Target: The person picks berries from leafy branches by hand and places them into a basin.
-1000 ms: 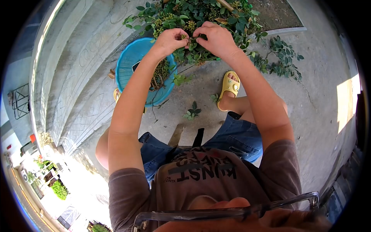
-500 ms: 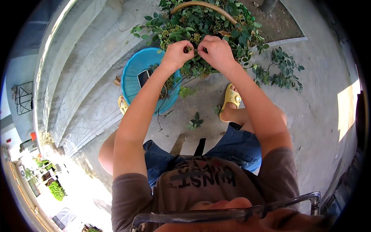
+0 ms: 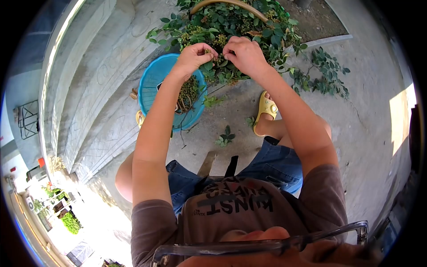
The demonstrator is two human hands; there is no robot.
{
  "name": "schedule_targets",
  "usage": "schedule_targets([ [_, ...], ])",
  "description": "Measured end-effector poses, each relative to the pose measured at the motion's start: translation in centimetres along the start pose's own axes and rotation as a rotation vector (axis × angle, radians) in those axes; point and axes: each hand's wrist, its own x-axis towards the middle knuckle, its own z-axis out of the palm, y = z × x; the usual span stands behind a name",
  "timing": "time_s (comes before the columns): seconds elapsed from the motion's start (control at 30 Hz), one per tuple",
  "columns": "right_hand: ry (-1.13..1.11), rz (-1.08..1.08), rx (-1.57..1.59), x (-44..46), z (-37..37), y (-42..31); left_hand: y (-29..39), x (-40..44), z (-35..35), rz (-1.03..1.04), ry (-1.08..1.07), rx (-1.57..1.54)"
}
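Observation:
My left hand (image 3: 192,58) is closed in a pinch on a small cluster of greenish berries (image 3: 207,52), close to the rim of a blue basin (image 3: 148,95). My right hand (image 3: 245,54) is beside it, thumb and fingers pinched together; what is between them is too small to make out. Both hands are over a pile of leafy cut branches (image 3: 220,26) bearing berry clusters. A curved tan basket handle (image 3: 238,3) arches over the branches. Loose berries and stems (image 3: 190,93) lie in the basin. My left forearm hides most of a phone (image 3: 159,85) there.
Concrete steps (image 3: 84,102) rise on the left. A leafy branch (image 3: 327,71) lies on the floor at right, and a small sprig (image 3: 225,136) lies in front of me. A soil bed (image 3: 318,22) is at the back right. My feet wear yellow sandals (image 3: 266,109).
My left hand has shifted slightly left, away from my right hand, with berries in its fingers. More of the basin's berries show, and the phone is now mostly behind my forearm.

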Motion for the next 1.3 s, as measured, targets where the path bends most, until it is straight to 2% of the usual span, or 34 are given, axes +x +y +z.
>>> schedule_targets([
  [0.07, -0.005, 0.023, 0.014, 0.1, -0.1, -0.1, 0.4, -0.2, 0.0, 0.075, 0.138, -0.115],
  [0.13, -0.009, 0.046, 0.025, 0.1, -0.2, -0.1, 0.6, -0.5, -0.1, 0.015, 0.180, -0.088],
  [0.2, 0.000, 0.066, 0.055, 0.1, -0.1, -0.2, 0.3, -0.7, 0.0, 0.014, 0.231, -0.298],
  [0.3, -0.021, 0.090, 0.083, 0.2, 0.1, 0.1, 0.6, -1.2, 0.5, -0.034, 0.174, -0.334],
  [0.47, -0.030, 0.107, 0.126, 0.3, 0.2, 0.2, 0.3, -0.8, 1.7, -0.110, 0.200, -0.351],
  [0.53, -0.036, 0.111, 0.129, 0.3, 0.2, 0.2, 0.4, -0.6, 2.5, -0.043, 0.261, -0.046],
  [0.57, 0.004, 0.080, 0.118, 0.3, 0.2, 0.2, 0.5, -0.7, 2.9, -0.043, 0.261, -0.045],
  [0.63, 0.043, 0.049, 0.109, 0.3, 0.3, 0.3, 0.6, -0.9, 3.4, 0.143, 0.388, 0.541],
  [0.67, 0.041, 0.049, 0.107, 0.3, 0.3, 0.3, 0.5, -0.8, 3.7, 0.142, 0.389, 0.541],
  [0.73, 0.039, 0.049, 0.106, 0.3, 0.3, 0.2, 0.1, -0.6, 4.1, 0.326, 0.456, 0.718],
  [0.83, 0.049, 0.054, 0.111, 0.3, 0.2, 0.1, -0.3, -0.3, 4.1, 0.442, 0.502, 0.746],
  [0.97, 0.049, 0.048, 0.123, 0.3, 0.1, 0.2, -0.4, -0.3, 3.7, 0.460, 0.483, 0.816],
  [1.07, -0.001, 0.064, 0.105, 0.4, 0.1, 0.2, -0.2, -0.5, 3.0, 0.476, 0.440, 0.845],
  [1.13, -0.047, 0.085, 0.092, 0.3, 0.1, 0.2, 0.1, -0.3, 2.2, 0.596, 0.305, 0.921],
  [1.27, -0.056, 0.056, 0.049, 0.2, 0.0, 0.1, 0.6, 0.1, 0.8, 0.526, 0.195, 0.855],
  [1.3, -0.065, 0.072, 0.049, 0.2, 0.0, 0.0, 0.6, 0.3, 0.6, 0.433, 0.230, 0.664],
])
